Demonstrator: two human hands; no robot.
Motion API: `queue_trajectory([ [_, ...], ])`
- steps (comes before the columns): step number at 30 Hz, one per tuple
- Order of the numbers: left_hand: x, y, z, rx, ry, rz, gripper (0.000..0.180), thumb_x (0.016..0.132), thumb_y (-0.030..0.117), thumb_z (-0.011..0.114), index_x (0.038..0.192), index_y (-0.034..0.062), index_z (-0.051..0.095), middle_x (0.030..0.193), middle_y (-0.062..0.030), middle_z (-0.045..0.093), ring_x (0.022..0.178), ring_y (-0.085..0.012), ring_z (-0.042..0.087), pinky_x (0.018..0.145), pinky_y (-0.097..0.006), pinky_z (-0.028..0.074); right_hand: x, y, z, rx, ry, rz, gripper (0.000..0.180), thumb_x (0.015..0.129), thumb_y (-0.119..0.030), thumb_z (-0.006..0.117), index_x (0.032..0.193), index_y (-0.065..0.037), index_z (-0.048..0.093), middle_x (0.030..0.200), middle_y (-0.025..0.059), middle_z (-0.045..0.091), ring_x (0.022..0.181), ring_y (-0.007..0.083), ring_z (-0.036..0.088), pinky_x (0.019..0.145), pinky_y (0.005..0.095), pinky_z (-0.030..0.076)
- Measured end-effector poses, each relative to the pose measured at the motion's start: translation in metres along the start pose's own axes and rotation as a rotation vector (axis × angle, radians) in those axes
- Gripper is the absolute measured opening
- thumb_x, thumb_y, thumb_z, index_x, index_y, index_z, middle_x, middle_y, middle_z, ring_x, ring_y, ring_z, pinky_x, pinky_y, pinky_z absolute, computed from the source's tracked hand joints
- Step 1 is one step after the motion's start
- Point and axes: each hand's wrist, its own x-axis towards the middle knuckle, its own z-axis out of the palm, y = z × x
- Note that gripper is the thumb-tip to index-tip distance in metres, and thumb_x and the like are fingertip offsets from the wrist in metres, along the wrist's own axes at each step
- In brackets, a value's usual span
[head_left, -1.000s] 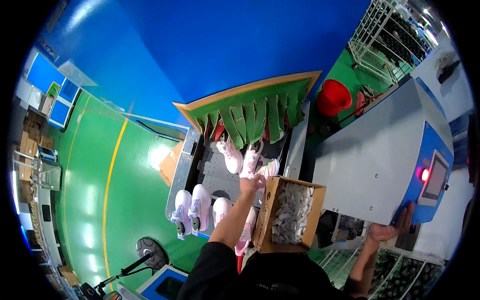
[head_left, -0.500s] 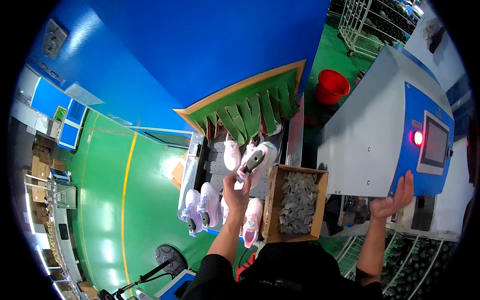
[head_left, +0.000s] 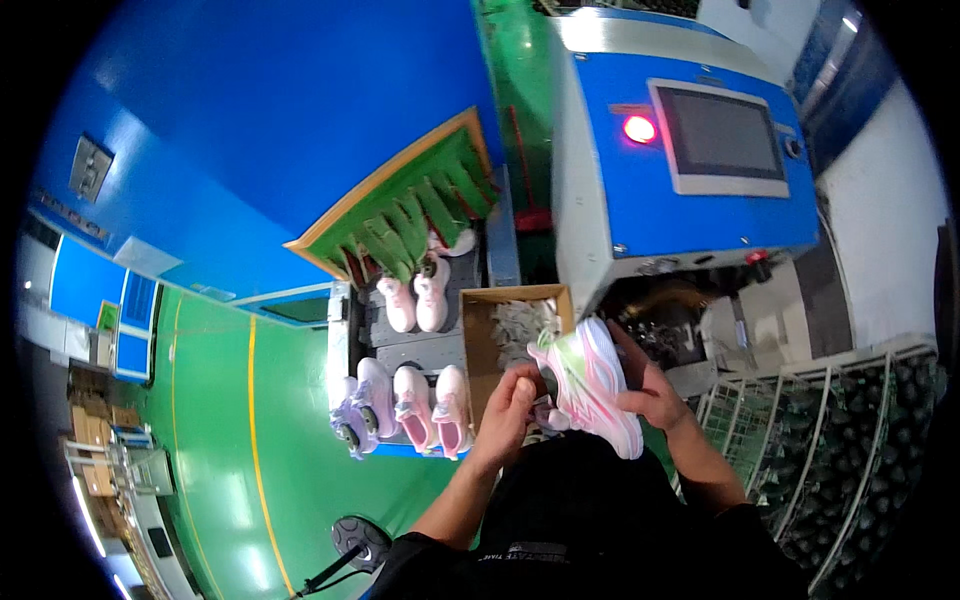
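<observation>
Close in front of my body, a pink and white sneaker (head_left: 590, 385) with pale green at one end is turned on its side. My right hand (head_left: 655, 395) is closed on its white sole. My left hand (head_left: 510, 405) has its fingers curled at the opposite side, by the shoe's dark opening; part of the grip is hidden. To the left, a pair of lavender sneakers (head_left: 372, 395) and a pair of pink sneakers (head_left: 450, 400) stand in a row at the near end of a conveyor (head_left: 420, 352). Farther in, two pink-white sneakers (head_left: 430, 295) rest below green fabric strips (head_left: 400, 235).
A cardboard box (head_left: 482, 335) of grey-white scraps stands beside the conveyor. Behind it is a blue and grey machine (head_left: 600, 200) with a screen (head_left: 720, 135) and a lit red lamp (head_left: 638, 128). A wire rack (head_left: 810, 430) of dark items is at right. Green floor (head_left: 215, 430) stretches left.
My left hand has brought a sneaker from the conveyor to in front of my body. My right hand has left the machine's panel and now grips that sneaker. The view has swung right.
</observation>
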Motion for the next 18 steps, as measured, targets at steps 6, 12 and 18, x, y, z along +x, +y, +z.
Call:
queue_trajectory([
  [6, 0.035, -0.025, 0.075, 0.093, -0.176, -0.285, 0.036, 0.107, 0.032, 0.051, 0.122, -0.0008, 0.056, 0.111, -0.007, 0.065, 0.095, -0.017, 0.068, 0.079, -0.033, 0.057, -0.096, 0.009, -0.055, 0.209, 0.263, 0.318, 0.11, 0.077, -0.017, 0.082, 0.162, -0.006, 0.013, 0.158, 0.0134, 0.034, 0.145, 0.0259, 0.034, 0.12, 0.0393, 0.025],
  [12, 0.057, -0.079, 0.145, 0.049, -0.176, -0.377, 0.031, 0.102, 0.028, 0.063, 0.115, -0.0006, 0.06, 0.097, -0.0004, 0.063, 0.083, -0.0079, 0.058, 0.076, -0.025, 0.05, -0.151, -0.015, -0.08, 0.191, 0.429, 0.288, 0.111, 0.076, -0.015, 0.08, 0.162, -0.004, 0.01, 0.16, 0.0137, 0.031, 0.145, 0.0238, 0.033, 0.12, 0.0366, 0.023],
  [18, 0.063, -0.119, 0.154, 0.173, -0.127, -0.393, 0.021, 0.098, 0.022, 0.068, 0.099, 0.0018, 0.062, 0.093, -0.0005, 0.063, 0.084, -0.0076, 0.058, 0.077, -0.025, 0.049, -0.171, -0.013, -0.097, 0.319, 0.554, 0.411, 0.097, 0.074, -0.01, 0.076, 0.157, -0.001, 0.026, 0.144, 0.0132, 0.052, 0.13, 0.0227, 0.051, 0.113, 0.0355, 0.037],
])
